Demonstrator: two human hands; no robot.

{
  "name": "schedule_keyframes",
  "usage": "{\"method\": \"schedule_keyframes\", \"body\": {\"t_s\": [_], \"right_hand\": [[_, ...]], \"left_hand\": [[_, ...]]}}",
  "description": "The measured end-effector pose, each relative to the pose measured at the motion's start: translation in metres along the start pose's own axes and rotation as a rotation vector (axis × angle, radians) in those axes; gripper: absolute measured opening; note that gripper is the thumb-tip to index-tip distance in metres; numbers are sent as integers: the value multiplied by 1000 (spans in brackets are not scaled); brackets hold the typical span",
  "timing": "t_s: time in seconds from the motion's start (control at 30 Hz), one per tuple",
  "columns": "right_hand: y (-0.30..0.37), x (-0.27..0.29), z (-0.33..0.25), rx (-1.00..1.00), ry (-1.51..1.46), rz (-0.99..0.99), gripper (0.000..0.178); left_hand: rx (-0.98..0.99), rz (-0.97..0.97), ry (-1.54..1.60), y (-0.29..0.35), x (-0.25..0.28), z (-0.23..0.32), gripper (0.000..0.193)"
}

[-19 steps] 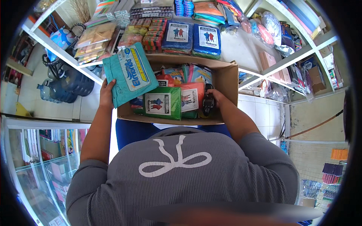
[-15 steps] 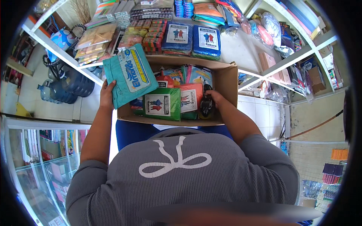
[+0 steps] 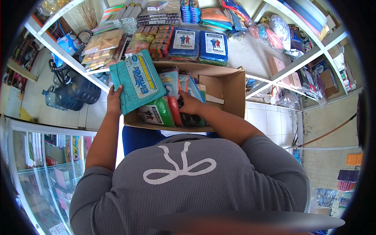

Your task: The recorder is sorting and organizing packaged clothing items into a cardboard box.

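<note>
My left hand (image 3: 114, 100) grips the lower left edge of a flat teal plastic package (image 3: 131, 88) with a blue and yellow label. It is held tilted over the left end of an open cardboard box (image 3: 235, 84). Inside the box, my right hand (image 3: 190, 103) reaches down with fingers curled among the packets, pressing against their right side. Under it is a dark, glossy thing (image 3: 192, 119), partly hidden. To its left are a red packet (image 3: 173, 109) and a green plastic packet (image 3: 159, 111) with a white label. Packets with light blue fronts (image 3: 169, 82) stand behind them.
On the white shelf beyond the box lie blue packets (image 3: 184, 43), small stacked boxes (image 3: 161, 41) and brown envelopes (image 3: 102, 41). Large water bottles (image 3: 82, 90) stand on the floor at left. A glass display case (image 3: 51, 172) is at the lower left.
My right hand has moved left inside the box, and the packets have shifted left and stand more upright. The bottom at the box's right end now shows. The teal package stays in my left hand.
</note>
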State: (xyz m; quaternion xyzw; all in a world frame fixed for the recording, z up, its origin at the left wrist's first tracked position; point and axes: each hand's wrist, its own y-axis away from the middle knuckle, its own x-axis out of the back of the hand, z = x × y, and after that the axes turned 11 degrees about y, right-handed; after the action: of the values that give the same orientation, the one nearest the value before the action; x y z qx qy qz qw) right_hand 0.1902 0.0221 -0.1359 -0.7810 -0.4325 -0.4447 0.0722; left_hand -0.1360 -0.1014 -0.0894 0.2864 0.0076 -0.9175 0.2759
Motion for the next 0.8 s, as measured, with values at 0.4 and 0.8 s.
{"method": "schedule_keyframes", "body": {"t_s": [0.4,0.8], "right_hand": [[136,122,96,-343,16,347,66],[158,70,29,-415,595,-117,93]], "left_hand": [[140,-185,-23,35,-130,-24,59],[-424,-459,-1156,45,-94,-39,44]]}}
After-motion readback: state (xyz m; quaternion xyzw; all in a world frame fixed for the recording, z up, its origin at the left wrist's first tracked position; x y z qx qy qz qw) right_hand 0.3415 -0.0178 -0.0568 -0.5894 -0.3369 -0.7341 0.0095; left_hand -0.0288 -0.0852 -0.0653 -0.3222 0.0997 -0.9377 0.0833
